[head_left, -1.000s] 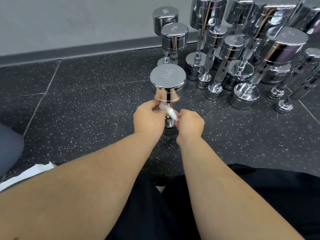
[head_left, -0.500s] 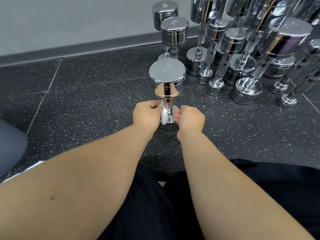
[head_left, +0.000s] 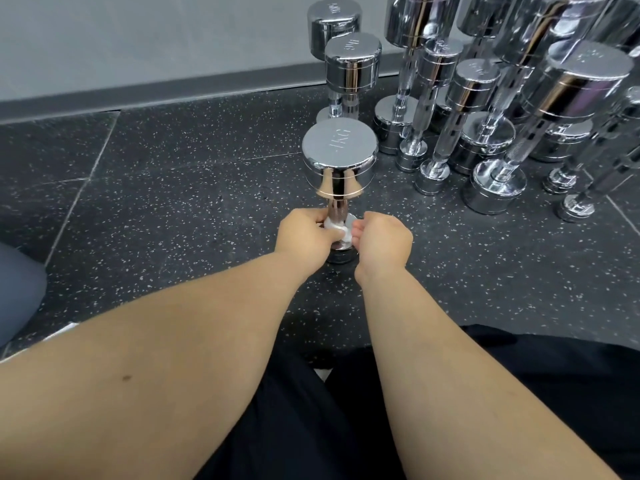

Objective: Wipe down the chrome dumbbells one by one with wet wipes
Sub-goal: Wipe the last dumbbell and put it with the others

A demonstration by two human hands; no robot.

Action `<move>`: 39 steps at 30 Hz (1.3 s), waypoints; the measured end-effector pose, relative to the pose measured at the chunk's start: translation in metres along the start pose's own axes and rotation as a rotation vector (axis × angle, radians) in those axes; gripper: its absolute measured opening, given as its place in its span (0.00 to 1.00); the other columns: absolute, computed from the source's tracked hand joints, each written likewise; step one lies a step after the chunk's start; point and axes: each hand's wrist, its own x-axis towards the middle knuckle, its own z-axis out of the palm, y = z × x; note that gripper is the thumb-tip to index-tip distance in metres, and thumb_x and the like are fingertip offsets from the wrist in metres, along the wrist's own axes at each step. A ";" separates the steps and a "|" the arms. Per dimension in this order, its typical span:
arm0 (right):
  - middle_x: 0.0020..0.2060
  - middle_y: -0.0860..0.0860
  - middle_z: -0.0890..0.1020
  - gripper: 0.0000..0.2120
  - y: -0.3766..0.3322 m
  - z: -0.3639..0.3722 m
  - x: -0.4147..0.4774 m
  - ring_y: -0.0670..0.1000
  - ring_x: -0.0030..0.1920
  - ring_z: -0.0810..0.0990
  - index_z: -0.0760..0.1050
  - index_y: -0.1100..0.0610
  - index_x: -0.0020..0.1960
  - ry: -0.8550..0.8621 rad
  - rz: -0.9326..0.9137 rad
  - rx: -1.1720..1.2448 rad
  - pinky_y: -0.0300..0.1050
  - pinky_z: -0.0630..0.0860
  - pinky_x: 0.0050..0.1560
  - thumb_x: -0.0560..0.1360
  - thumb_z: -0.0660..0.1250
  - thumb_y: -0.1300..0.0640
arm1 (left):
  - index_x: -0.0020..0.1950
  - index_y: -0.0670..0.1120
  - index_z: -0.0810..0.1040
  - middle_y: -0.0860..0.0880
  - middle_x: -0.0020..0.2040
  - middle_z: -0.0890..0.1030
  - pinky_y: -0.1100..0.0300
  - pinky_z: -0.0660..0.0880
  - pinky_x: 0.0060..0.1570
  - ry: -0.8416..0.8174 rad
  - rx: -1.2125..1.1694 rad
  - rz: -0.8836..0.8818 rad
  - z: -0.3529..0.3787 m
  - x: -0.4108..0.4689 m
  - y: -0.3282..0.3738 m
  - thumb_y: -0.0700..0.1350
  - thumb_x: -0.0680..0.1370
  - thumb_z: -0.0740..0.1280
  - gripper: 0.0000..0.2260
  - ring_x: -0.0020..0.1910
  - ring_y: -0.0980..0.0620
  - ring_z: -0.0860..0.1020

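1. One upright chrome dumbbell (head_left: 340, 150) is under treatment. It stands on end on the dark speckled rubber floor (head_left: 173, 202), directly in front of the person and apart from the other weights.
2. Contact state: the white wet wipe (head_left: 336, 233) is wrapped round the bottom of the knurled handle, just above the lower head. The left hand (head_left: 304, 233) grips the wipe, fingers curled round it and the handle. The right hand (head_left: 382, 239) has its fingers curled and appears to pinch the other end of the wipe, but the pinch itself is partly hidden.
3. Progress (judgement): the wipe sits low on the handle, so the handle is the part being cleaned. Whether either head has been wiped cannot be told, as no streaks or moisture show on the chrome.
4. Remaining work: a crowded cluster of chrome dumbbells (head_left: 485, 133) stands on end to the right rear, near the grey wall (head_left: 138, 46). A pair of stubby chrome dumbbells (head_left: 352, 69) stands directly behind the one being worked. Nothing marks any of these as cleaned, so treat all of them as outstanding.
5. Markings: the top face of the worked dumbbell carries a stamped weight ending in "KG", with the leading digit uncertain. The nearer of the pair behind bears a similar stamp, but its digit is not legible. No brand name is visible anywhere.
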 end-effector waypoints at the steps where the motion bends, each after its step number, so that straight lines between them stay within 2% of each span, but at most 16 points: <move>1: 0.38 0.52 0.83 0.08 0.000 0.000 0.000 0.49 0.36 0.77 0.76 0.59 0.41 0.004 0.008 0.014 0.39 0.73 0.35 0.76 0.61 0.65 | 0.53 0.48 0.85 0.49 0.44 0.85 0.59 0.74 0.42 -0.011 0.033 0.002 0.002 0.002 0.000 0.40 0.73 0.72 0.10 0.42 0.50 0.80; 6: 0.37 0.51 0.82 0.08 0.002 -0.001 0.004 0.48 0.36 0.77 0.76 0.58 0.42 0.013 0.005 0.026 0.39 0.73 0.36 0.75 0.61 0.66 | 0.55 0.48 0.84 0.47 0.47 0.85 0.58 0.74 0.43 -0.031 0.061 -0.059 -0.001 0.006 -0.001 0.40 0.74 0.72 0.11 0.46 0.48 0.80; 10: 0.34 0.51 0.80 0.10 0.002 -0.001 0.000 0.49 0.32 0.73 0.75 0.57 0.38 0.036 0.011 0.066 0.38 0.69 0.32 0.75 0.62 0.67 | 0.51 0.46 0.84 0.50 0.44 0.83 0.66 0.70 0.35 0.019 -0.048 -0.028 -0.011 0.007 0.002 0.33 0.73 0.69 0.11 0.39 0.54 0.76; 12: 0.34 0.51 0.80 0.10 0.002 -0.001 -0.003 0.49 0.32 0.73 0.75 0.57 0.38 0.026 0.007 0.062 0.38 0.69 0.31 0.75 0.61 0.67 | 0.52 0.50 0.82 0.53 0.42 0.81 0.67 0.68 0.34 -0.050 0.007 -0.023 -0.010 0.006 0.004 0.32 0.75 0.66 0.14 0.38 0.57 0.74; 15: 0.34 0.51 0.80 0.10 0.001 -0.001 -0.003 0.49 0.33 0.74 0.75 0.57 0.38 0.028 0.002 0.039 0.40 0.71 0.34 0.74 0.61 0.66 | 0.59 0.50 0.80 0.52 0.46 0.81 0.64 0.69 0.37 -0.150 0.117 -0.030 -0.003 0.010 0.004 0.36 0.77 0.66 0.14 0.42 0.54 0.76; 16: 0.34 0.51 0.79 0.09 0.001 -0.002 -0.002 0.49 0.33 0.74 0.75 0.57 0.38 0.020 0.000 0.023 0.40 0.71 0.35 0.75 0.61 0.66 | 0.58 0.50 0.80 0.51 0.46 0.81 0.63 0.70 0.38 -0.157 0.160 -0.031 -0.003 0.010 0.005 0.38 0.77 0.68 0.12 0.43 0.52 0.77; 18: 0.33 0.51 0.78 0.10 0.000 -0.004 0.000 0.49 0.32 0.75 0.73 0.57 0.38 -0.042 0.001 -0.043 0.42 0.73 0.35 0.76 0.62 0.65 | 0.48 0.50 0.80 0.49 0.42 0.81 0.59 0.71 0.37 -0.122 0.257 -0.027 -0.007 0.011 0.005 0.41 0.76 0.70 0.04 0.42 0.48 0.77; 20: 0.32 0.52 0.77 0.10 -0.003 -0.006 -0.002 0.50 0.31 0.76 0.72 0.58 0.37 -0.079 0.029 -0.127 0.44 0.76 0.38 0.77 0.62 0.64 | 0.39 0.45 0.79 0.46 0.38 0.80 0.59 0.68 0.34 -0.051 0.281 -0.036 -0.011 0.008 0.003 0.43 0.74 0.72 0.05 0.39 0.46 0.75; 23: 0.33 0.53 0.80 0.07 -0.010 -0.006 -0.010 0.52 0.32 0.80 0.74 0.58 0.39 -0.144 0.054 -0.239 0.46 0.81 0.43 0.75 0.65 0.61 | 0.43 0.46 0.81 0.45 0.42 0.83 0.56 0.75 0.44 -0.035 0.043 -0.120 -0.012 -0.003 0.003 0.42 0.72 0.75 0.04 0.42 0.47 0.79; 26: 0.41 0.56 0.84 0.04 -0.005 -0.007 -0.018 0.53 0.38 0.84 0.77 0.57 0.42 -0.265 0.001 -0.358 0.49 0.84 0.49 0.72 0.72 0.60 | 0.47 0.47 0.80 0.48 0.44 0.83 0.54 0.78 0.51 -0.067 -0.122 -0.164 -0.012 -0.011 0.006 0.35 0.71 0.75 0.10 0.46 0.49 0.81; 28: 0.37 0.56 0.84 0.06 -0.001 -0.006 -0.018 0.54 0.39 0.85 0.78 0.56 0.38 -0.234 -0.037 -0.405 0.51 0.83 0.50 0.69 0.75 0.63 | 0.46 0.47 0.81 0.44 0.47 0.84 0.50 0.80 0.56 -0.086 -0.158 -0.186 -0.015 -0.014 0.008 0.30 0.71 0.71 0.12 0.51 0.44 0.82; 31: 0.33 0.52 0.83 0.11 -0.005 -0.006 -0.010 0.57 0.38 0.83 0.78 0.52 0.34 -0.091 -0.135 -0.479 0.47 0.81 0.43 0.71 0.70 0.65 | 0.53 0.47 0.80 0.44 0.52 0.83 0.48 0.78 0.59 -0.060 -0.150 -0.196 -0.017 -0.013 0.006 0.31 0.73 0.68 0.14 0.54 0.44 0.81; 34: 0.40 0.51 0.84 0.12 -0.016 -0.002 -0.002 0.51 0.40 0.80 0.82 0.52 0.45 -0.122 -0.256 -0.304 0.43 0.78 0.41 0.77 0.62 0.64 | 0.65 0.47 0.77 0.48 0.58 0.81 0.50 0.75 0.63 -0.046 -0.182 -0.192 -0.017 -0.008 0.006 0.30 0.76 0.65 0.21 0.57 0.48 0.79; 35: 0.38 0.49 0.82 0.11 -0.019 -0.001 -0.001 0.48 0.38 0.80 0.81 0.56 0.48 -0.194 -0.234 -0.186 0.39 0.77 0.37 0.77 0.61 0.66 | 0.64 0.47 0.77 0.49 0.58 0.82 0.51 0.75 0.63 -0.063 -0.211 -0.183 -0.018 -0.006 0.006 0.29 0.76 0.65 0.21 0.57 0.48 0.80; 37: 0.29 0.47 0.78 0.07 -0.027 0.000 -0.004 0.45 0.29 0.78 0.73 0.59 0.44 -0.351 -0.175 -0.037 0.36 0.74 0.28 0.76 0.61 0.68 | 0.57 0.48 0.78 0.49 0.56 0.83 0.52 0.76 0.61 -0.092 -0.271 -0.180 -0.018 -0.002 0.007 0.29 0.76 0.65 0.17 0.55 0.48 0.81; 39: 0.23 0.47 0.76 0.10 -0.031 0.001 -0.007 0.45 0.22 0.75 0.70 0.58 0.38 -0.452 -0.162 -0.100 0.33 0.70 0.21 0.78 0.64 0.62 | 0.52 0.49 0.78 0.49 0.53 0.83 0.54 0.78 0.58 -0.100 -0.299 -0.195 -0.018 0.000 0.008 0.28 0.76 0.65 0.16 0.53 0.49 0.82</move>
